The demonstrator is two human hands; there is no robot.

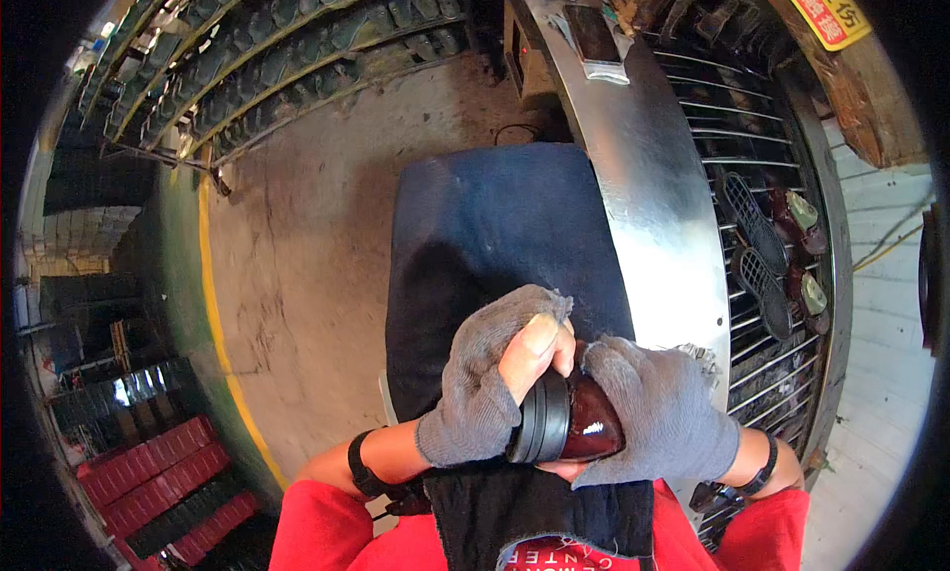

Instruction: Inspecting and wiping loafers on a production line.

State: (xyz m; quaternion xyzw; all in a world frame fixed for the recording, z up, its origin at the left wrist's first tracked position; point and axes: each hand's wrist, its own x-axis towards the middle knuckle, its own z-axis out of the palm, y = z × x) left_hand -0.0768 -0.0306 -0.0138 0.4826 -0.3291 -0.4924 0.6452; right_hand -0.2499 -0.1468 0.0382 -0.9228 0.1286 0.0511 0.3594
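Note:
A dark red, glossy shoe [594,430] with a thick black sole [544,419] is held close in front of my chest, its sole side facing left. My left hand [487,373], in a grey knit glove with bare fingertips, is closed against the sole, thumb and fingers pressing at its upper edge. From the right, my right hand [658,413], gloved in the same grey, wraps around the upper; some of its fingers are hidden beneath the shoe. Below both hands spreads a dark blue cloth surface [505,225].
On my right runs a shiny metal bench [658,175], with a phone [591,32] at its far end. Beyond it, a barred conveyor [742,131] carries black soles [760,292] and dark red shoe uppers [809,292]. Shelves of shoes [297,66] stand far left; red stacked items [158,477] lie lower left.

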